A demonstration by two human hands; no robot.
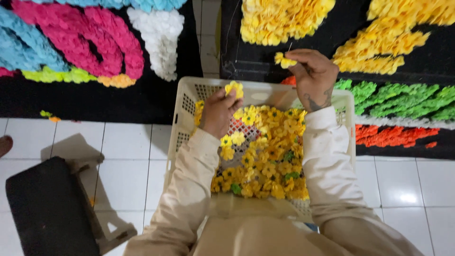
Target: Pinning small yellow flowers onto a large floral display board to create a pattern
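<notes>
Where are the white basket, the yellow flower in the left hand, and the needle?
white basket (186, 102), head view, left rim.
yellow flower (234, 88), head view, petals.
needle (289, 46), head view, thin shaft above right hand's flower.

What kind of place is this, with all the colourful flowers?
Probably a craft workshop. Black boards covered in paper-flower shapes lie on a white tiled floor, and a cream basket holds loose yellow flowers.

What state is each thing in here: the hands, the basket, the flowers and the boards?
left hand: shut on a yellow flower
right hand: pinching a small yellow flower and a needle
basket: part-filled with loose yellow flowers
black boards: flat on the floor, partly covered with coloured flowers
</notes>
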